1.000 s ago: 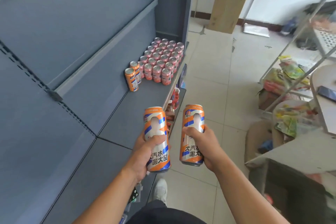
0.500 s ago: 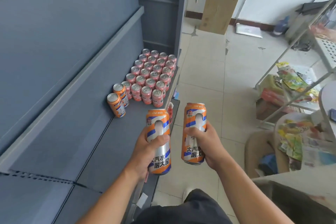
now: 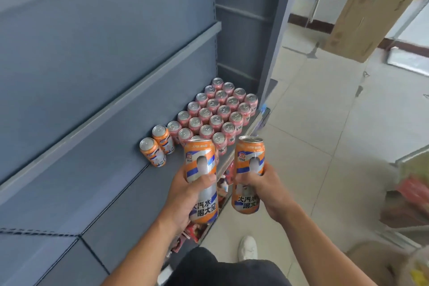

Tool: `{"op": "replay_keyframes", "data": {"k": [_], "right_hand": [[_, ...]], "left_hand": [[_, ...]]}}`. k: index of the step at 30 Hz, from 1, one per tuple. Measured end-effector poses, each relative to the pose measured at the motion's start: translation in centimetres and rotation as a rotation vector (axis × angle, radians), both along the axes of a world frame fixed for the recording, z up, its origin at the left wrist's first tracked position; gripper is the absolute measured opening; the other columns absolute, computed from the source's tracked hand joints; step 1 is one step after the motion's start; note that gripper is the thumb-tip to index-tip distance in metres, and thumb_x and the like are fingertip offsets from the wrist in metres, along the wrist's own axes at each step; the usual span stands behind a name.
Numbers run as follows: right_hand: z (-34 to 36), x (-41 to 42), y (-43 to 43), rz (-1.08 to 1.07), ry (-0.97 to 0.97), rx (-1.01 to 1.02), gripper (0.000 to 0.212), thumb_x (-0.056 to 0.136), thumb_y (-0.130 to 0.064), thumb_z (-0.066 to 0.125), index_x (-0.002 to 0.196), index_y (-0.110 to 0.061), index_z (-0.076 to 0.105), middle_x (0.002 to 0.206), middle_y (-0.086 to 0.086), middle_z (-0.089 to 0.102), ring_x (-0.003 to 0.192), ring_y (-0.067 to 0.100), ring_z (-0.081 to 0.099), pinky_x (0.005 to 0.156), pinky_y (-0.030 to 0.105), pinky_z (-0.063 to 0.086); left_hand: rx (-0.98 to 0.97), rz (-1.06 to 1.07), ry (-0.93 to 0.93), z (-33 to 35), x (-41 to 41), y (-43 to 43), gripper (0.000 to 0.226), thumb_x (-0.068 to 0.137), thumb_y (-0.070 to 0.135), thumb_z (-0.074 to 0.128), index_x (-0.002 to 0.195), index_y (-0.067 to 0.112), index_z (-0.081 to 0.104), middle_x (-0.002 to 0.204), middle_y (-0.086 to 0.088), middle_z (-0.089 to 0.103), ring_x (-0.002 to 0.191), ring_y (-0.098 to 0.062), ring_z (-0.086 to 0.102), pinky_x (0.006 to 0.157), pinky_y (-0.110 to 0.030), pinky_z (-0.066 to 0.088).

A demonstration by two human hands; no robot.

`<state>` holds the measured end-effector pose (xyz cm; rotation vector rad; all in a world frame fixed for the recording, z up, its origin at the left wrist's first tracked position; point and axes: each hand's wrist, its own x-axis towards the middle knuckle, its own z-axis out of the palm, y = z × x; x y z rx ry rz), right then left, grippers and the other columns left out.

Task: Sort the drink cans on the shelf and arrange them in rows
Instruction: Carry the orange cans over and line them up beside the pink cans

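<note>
While the left hand (image 3: 183, 197) curls fingers (image 3: 205, 180) round an orange can (image 3: 200, 160), the right hand (image 3: 269, 190) clasps another can (image 3: 250, 158).

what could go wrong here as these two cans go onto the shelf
Both hands are full: the left hand grips one tall can, the right hand the other tall can, so neither could steady a wobble. The pink cans stand packed up to the shelf front edge; a bump might tip one to the floor. The two shelved orange cans could topple too.
</note>
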<state>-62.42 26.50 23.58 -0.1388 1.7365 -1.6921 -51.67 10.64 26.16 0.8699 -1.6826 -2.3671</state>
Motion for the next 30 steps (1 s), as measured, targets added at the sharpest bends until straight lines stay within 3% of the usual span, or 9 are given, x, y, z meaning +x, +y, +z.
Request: {"op": "replay_keyframes", "data": {"k": [4, 9, 11, 15, 19, 23, 26, 30], "right_hand": [[-0.3, -4.0, -1.9, 0.084, -0.032, -0.032, 0.059, 0.053, -0.028, 0.076, 0.108, -0.011, 0.061, 0.09, 0.01, 0.072, 0.083, 0.028, 0.069, 0.075, 0.041, 0.058], [-0.9, -7.1, -5.3, 0.138, -0.121, -0.073, 0.051, 0.063, -0.024, 0.076, 0.112, -0.014, 0.063, 0.094, 0.008, 0.073, 0.087, 0.026, 0.07, 0.076, 0.04, 0.058], [-1.3, -7.9, -7.2, 0.152, -0.156, -0.07, 0.05, 0.068, -0.031, 0.076, 0.114, -0.016, 0.063, 0.101, 0.01, 0.074, 0.092, 0.028, 0.071, 0.082, 0.043, 0.059], [-2.0, -9.0, -11.0, 0.241, -0.152, -0.005, 0.049, 0.071, -0.04, 0.077, 0.113, -0.017, 0.063, 0.101, 0.011, 0.074, 0.094, 0.028, 0.072, 0.079, 0.04, 0.06], [-2.4, -10.6, -14.2, 0.374, -0.13, 0.071, 0.037, 0.08, -0.028, 0.079, 0.112, -0.02, 0.063, 0.102, 0.009, 0.074, 0.095, 0.026, 0.072, 0.079, 0.038, 0.06], [-1.9, -12.5, -17.2, 0.51, -0.088, 0.118, 0.046, 0.07, -0.029, 0.077, 0.113, -0.023, 0.062, 0.104, 0.006, 0.073, 0.098, 0.025, 0.071, 0.079, 0.039, 0.06], [-2.0, -13.7, -19.5, 0.591, -0.052, 0.129, 0.037, 0.071, -0.026, 0.076, 0.106, -0.026, 0.064, 0.102, 0.01, 0.073, 0.096, 0.028, 0.071, 0.08, 0.042, 0.06], [-2.9, -15.0, -22.4, 0.684, -0.052, 0.136, 0.039, 0.072, -0.021, 0.075, 0.109, -0.023, 0.064, 0.103, 0.012, 0.073, 0.098, 0.031, 0.07, 0.086, 0.047, 0.059]], "left_hand": [[-0.034, 0.149, -0.072, -0.1, -1.8, -1.0, 0.062, 0.051, 0.034, 0.078, 0.109, 0.017, 0.063, 0.085, -0.003, 0.072, 0.075, -0.017, 0.07, 0.063, -0.029, 0.057], [-0.07, 0.25, -0.183, -1.0, -2.7, -3.4, 0.068, 0.049, 0.039, 0.079, 0.112, 0.019, 0.062, 0.092, -0.005, 0.073, 0.081, -0.019, 0.072, 0.068, -0.031, 0.057], [-0.062, 0.268, -0.199, -1.6, -3.0, -4.5, 0.064, 0.053, 0.034, 0.08, 0.112, 0.021, 0.062, 0.094, -0.006, 0.074, 0.083, -0.021, 0.072, 0.069, -0.033, 0.058], [0.002, 0.331, -0.21, -3.2, -3.9, -6.9, 0.048, 0.063, 0.022, 0.074, 0.11, 0.021, 0.062, 0.095, -0.007, 0.074, 0.084, -0.024, 0.073, 0.071, -0.037, 0.058], [0.074, 0.367, -0.19, -4.2, -5.3, -9.4, 0.05, 0.063, 0.021, 0.073, 0.111, 0.023, 0.061, 0.094, -0.005, 0.075, 0.087, -0.025, 0.072, 0.071, -0.037, 0.057], [0.079, 0.4, -0.181, -4.2, -6.6, -11.7, 0.046, 0.069, 0.024, 0.081, 0.11, 0.02, 0.062, 0.093, -0.008, 0.075, 0.085, -0.024, 0.073, 0.075, -0.038, 0.057], [0.05, 0.405, -0.184, -4.4, -7.3, -13.2, 0.047, 0.069, 0.025, 0.079, 0.113, 0.019, 0.062, 0.095, -0.008, 0.074, 0.087, -0.025, 0.072, 0.075, -0.037, 0.057], [0.016, 0.47, -0.207, -5.5, -8.3, -14.6, 0.041, 0.074, 0.011, 0.079, 0.11, 0.021, 0.063, 0.093, 0.001, 0.075, 0.084, -0.015, 0.072, 0.071, -0.028, 0.054]]}}
